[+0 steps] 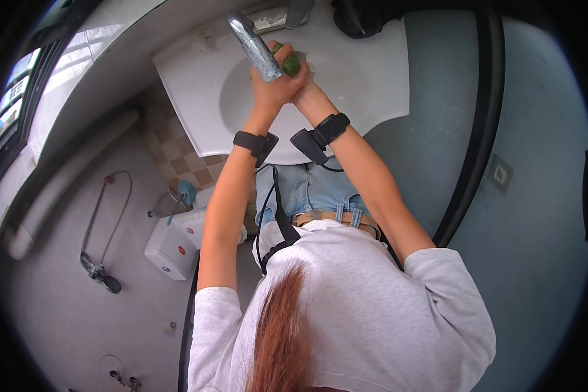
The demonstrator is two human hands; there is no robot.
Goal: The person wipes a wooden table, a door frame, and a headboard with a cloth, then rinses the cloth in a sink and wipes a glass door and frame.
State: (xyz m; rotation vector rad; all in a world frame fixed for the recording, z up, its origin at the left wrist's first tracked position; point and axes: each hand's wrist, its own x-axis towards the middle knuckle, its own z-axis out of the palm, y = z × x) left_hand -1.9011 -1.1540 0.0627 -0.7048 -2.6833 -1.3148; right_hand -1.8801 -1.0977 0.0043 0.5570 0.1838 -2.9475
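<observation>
Both hands are together over the white washbasin (362, 91), beneath the chrome faucet (255, 49). My left hand (282, 83) is closed around a smooth, rounded green vegetable (291, 65), with more green showing between its fingers; whether this is one piece or two I cannot tell. Pressed against the left from the right side, my right hand (306, 91) is closed on the same green vegetable, its fingers mostly hidden. The faucet spout covers part of my left hand. A black band with a small box is strapped on each wrist.
A black object (359, 18) lies at the basin's far edge. To the left are a white toilet tank (170, 248), a blue item (187, 191) and a wall-hung hand shower (101, 277). A dark frame (480, 130) of a glass panel stands at right.
</observation>
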